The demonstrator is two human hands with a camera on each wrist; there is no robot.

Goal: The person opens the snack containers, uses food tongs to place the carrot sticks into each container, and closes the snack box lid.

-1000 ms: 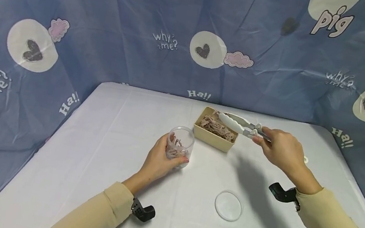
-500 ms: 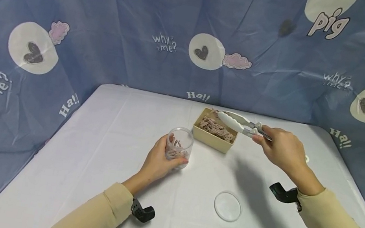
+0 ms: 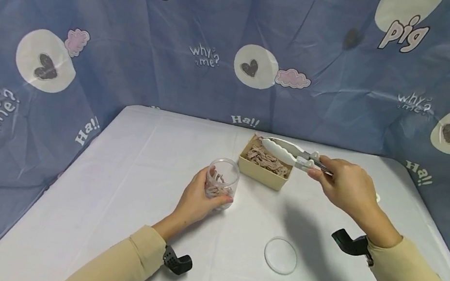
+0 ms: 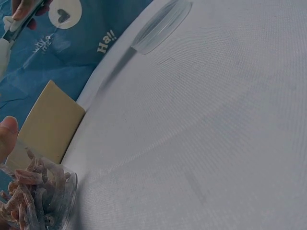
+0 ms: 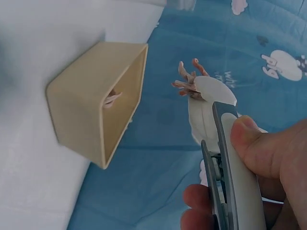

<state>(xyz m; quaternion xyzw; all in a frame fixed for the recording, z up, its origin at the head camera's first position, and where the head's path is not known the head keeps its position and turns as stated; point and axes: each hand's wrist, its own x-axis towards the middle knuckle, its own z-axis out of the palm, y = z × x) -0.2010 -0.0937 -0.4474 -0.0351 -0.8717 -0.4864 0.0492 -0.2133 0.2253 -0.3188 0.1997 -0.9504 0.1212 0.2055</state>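
Note:
My left hand (image 3: 198,197) grips a clear jar (image 3: 223,179) from its left side, with brownish-pink strips (image 4: 36,191) inside it. In my right hand (image 3: 350,187) are tongs with white tips (image 3: 283,150), held above a beige rectangular box (image 3: 264,173). The right wrist view shows several strips (image 5: 190,84) pinched at the ends of the tongs (image 5: 211,108), clear of the box (image 5: 81,100). More strips (image 3: 268,159) lie in the box, which stands just behind and to the right of the jar.
A clear round lid (image 3: 281,256) lies on the white tablecloth (image 3: 171,146), in front of the box and to its right. Behind the table hangs a blue printed cloth (image 3: 322,111). A black camera sits at each wrist.
The tongs' tips have shifted slightly to the left over the box, along with my right hand. My left hand still holds the jar in the same place.

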